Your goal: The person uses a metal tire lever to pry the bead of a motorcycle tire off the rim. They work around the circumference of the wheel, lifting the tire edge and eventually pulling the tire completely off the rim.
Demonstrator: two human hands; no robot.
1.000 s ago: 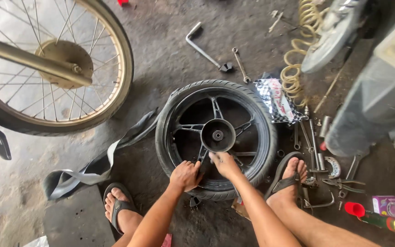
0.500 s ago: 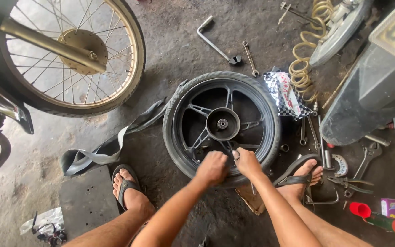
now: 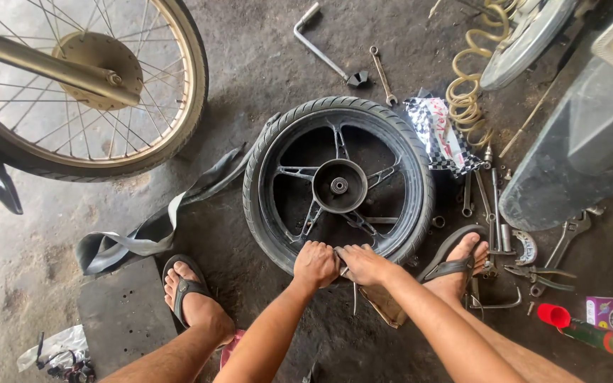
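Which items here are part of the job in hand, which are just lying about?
In hand: left hand, right hand, tyre on black cast wheel, thin metal tool under the hands.
Lying about: inner tube, L-shaped wrench, spanner, coiled hose, pliers.

Since one second earlier, the left hand [image 3: 315, 264] and right hand [image 3: 363, 264] have been drawn from the inner rim of the tyre [image 3: 338, 184] onto its near edge, side by side, thumbs touching, fingers pressed down.
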